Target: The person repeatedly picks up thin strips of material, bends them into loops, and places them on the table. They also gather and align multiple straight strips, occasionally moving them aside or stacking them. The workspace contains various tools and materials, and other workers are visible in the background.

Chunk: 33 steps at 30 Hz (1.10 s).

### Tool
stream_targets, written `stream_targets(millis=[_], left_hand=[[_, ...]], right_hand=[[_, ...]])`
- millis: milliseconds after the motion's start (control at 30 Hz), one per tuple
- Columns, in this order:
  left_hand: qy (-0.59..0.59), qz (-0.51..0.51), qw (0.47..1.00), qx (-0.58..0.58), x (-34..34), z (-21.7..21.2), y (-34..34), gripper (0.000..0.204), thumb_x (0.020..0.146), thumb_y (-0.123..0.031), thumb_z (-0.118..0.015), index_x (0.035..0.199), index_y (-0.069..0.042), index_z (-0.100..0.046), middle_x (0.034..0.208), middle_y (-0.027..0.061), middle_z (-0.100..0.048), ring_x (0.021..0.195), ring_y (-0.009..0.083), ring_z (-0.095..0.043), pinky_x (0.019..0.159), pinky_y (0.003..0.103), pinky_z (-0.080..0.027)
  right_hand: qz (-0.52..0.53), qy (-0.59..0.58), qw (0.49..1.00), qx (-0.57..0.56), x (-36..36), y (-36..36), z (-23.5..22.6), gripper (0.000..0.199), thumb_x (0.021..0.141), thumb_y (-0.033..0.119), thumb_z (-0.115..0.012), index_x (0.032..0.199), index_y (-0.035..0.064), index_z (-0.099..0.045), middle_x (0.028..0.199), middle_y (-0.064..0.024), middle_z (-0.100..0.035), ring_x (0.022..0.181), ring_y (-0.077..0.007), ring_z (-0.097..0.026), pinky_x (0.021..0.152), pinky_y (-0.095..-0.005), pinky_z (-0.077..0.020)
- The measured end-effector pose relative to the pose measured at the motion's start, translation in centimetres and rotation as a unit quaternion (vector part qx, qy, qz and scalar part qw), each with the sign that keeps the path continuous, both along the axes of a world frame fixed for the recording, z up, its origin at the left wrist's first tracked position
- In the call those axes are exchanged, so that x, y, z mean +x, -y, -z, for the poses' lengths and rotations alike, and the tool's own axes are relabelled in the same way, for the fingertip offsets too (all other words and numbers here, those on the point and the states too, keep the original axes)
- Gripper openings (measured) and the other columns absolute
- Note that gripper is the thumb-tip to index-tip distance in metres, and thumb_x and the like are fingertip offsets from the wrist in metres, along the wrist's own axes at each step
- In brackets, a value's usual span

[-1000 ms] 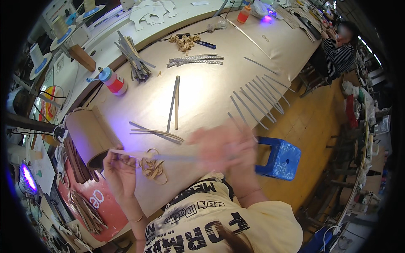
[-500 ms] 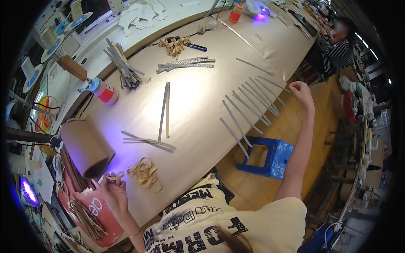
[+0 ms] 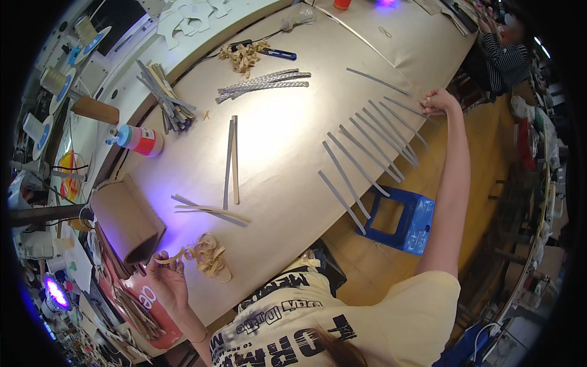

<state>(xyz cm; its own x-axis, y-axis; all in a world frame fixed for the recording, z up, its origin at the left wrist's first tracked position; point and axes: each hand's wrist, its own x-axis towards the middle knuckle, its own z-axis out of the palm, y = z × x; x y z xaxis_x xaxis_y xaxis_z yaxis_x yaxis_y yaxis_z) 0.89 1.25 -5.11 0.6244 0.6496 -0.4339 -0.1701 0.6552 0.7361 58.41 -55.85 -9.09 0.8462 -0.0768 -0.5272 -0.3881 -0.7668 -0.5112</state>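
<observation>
The right hand [image 3: 438, 101] is now stretched far out to the bench's [image 3: 287, 147] right edge, fingers pinched shut on the end of a thin grey strip [image 3: 408, 109] at the top of the row of grey strips [image 3: 367, 156] that overhang that edge; a second ago this hand was a blur close to the body, and half a second ago it had only just arrived at the row, so the reach is complete and the grip is made. The left hand [image 3: 166, 275] has hardly shifted: it remains low at the near left edge, closed on a short tan strip [image 3: 168, 258] beside the loose curl of tan strips [image 3: 210, 257]. That suggests one piece is kept ready while another is fetched. Just left of that hand stands a brown cardboard tube [image 3: 125, 220]. Further out lie a pair of long strips [image 3: 231, 160], two braided bands [image 3: 263, 85], a glue bottle [image 3: 139, 139], and a blue stool [image 3: 403, 217] under the edge.
</observation>
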Motion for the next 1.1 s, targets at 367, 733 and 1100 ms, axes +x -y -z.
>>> stream_targets(millis=[367,733,1100], left_hand=[[0.011,-0.012,1.0,-0.015,0.2,-0.5,0.4,0.014,0.095,-0.021,-0.055,0.098,-0.008,-0.058,0.096,0.0057,-0.061,0.077,0.0173,-0.058,0.074,0.032,-0.049],[-0.277,0.148,0.875,0.369,-1.7,2.3,1.5,0.012,0.09,-0.014,-0.062,0.086,-0.003,-0.062,0.077,0.0055,-0.06,0.061,0.0152,-0.05,0.061,0.028,-0.043],[-0.334,-0.058,0.739,0.583,-2.2,2.4,2.8,0.02,0.09,-0.002,-0.061,0.109,-0.003,-0.067,0.098,0.0098,-0.064,0.075,0.0147,-0.056,0.061,0.028,-0.045]], right_hand=[[0.028,-0.052,0.957,-0.283,-3.2,0.5,-1.2,0.089,0.056,0.083,-0.072,0.079,-0.0027,-0.066,0.066,-0.009,-0.063,0.057,-0.0209,-0.061,0.062,-0.0377,-0.0534],[-0.085,0.469,0.83,-0.29,-9.0,-12.6,-4.4,0.051,0.094,0.05,-0.056,0.121,0.0066,-0.062,0.118,-0.0173,-0.065,0.109,-0.0336,-0.061,0.092,-0.0443,-0.0473],[-0.557,0.291,0.771,0.107,-35.3,-43.3,-1.9,0.029,0.087,0.032,-0.069,0.1,0.0058,-0.071,0.093,-0.011,-0.065,0.089,-0.0273,-0.062,0.081,-0.0395,-0.0462]])
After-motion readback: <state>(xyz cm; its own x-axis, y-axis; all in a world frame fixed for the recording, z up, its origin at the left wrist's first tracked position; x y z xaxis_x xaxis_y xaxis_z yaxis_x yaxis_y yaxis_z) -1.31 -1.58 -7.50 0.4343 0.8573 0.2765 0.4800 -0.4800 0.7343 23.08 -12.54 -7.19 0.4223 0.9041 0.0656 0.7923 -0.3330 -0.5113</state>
